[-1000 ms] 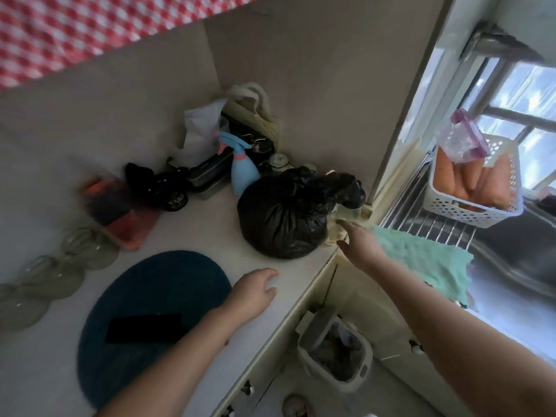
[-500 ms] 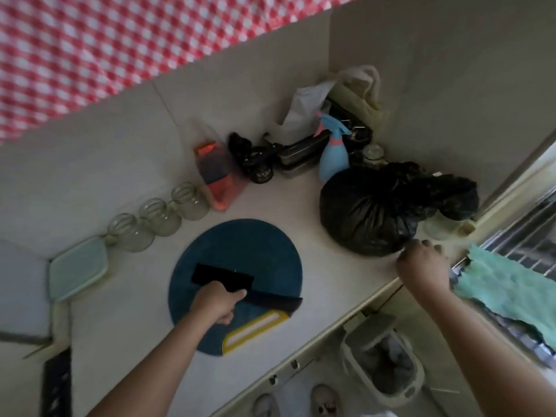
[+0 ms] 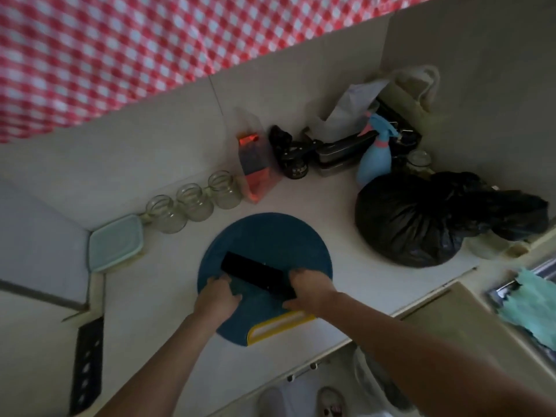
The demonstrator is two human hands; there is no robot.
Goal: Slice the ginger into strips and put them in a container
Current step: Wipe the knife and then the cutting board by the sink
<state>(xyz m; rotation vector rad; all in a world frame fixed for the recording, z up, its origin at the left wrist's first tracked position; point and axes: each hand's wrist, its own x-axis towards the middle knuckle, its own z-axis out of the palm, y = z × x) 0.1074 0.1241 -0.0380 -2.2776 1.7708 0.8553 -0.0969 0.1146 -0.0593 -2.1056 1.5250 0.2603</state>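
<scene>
Curling over the near right end of a black rectangular object, the right hand grips it, fingers wrapped across the top and thumb underneath at the near side. The left hand lies beside it with bent fingers, its tips at the object's lower left edge. Whether it pinches the object or only touches it cannot be told in the dim light. The object lies slantwise across the round blue cutting board, which has a yellow handle on its near edge. The ginger cannot be made out in the dim light.

A pale-lidded container sits to the left against the wall, well apart from the board. A dark cleaver with holes in its blade lies nearer on the left. The board rests on a light counter. Along the back wall stand three glass jars, an orange packet and a blue spray bottle. A full black bag sits at the right. A red checked cloth hangs above, and a green cloth lies at the far right.
</scene>
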